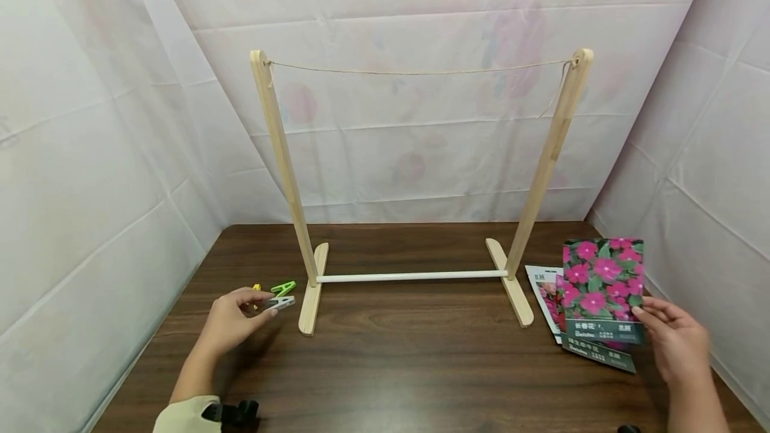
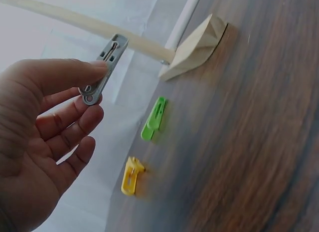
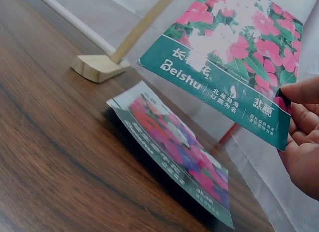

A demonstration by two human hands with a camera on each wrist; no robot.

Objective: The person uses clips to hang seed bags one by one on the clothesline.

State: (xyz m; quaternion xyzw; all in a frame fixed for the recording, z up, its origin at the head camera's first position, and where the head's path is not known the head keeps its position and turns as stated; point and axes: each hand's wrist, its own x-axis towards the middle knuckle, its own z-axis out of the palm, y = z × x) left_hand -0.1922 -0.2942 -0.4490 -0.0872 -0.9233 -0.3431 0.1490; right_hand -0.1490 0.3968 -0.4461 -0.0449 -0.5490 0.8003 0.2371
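Note:
A grey clothespin [image 2: 106, 67] is pinched between the thumb and fingers of my left hand [image 1: 236, 318], above the table at the left. A green clothespin [image 2: 154, 118] and a yellow clothespin [image 2: 130, 176] lie on the table close by; in the head view the left fingers partly hide the yellow one. My right hand [image 1: 676, 336] grips the lower right edge of a seed packet [image 1: 604, 279] with pink flowers on it, raised off the table. Beneath it lie other flower seed packets [image 3: 172, 152], partly covered in the head view.
Mid-table stands a wooden frame [image 1: 544, 172] with two posts on flat feet, joined low down by a white rod [image 1: 412, 276]. A thin string [image 1: 415, 73] runs between the post tops. Pale cloth [image 1: 409, 166] hangs behind and along both sides.

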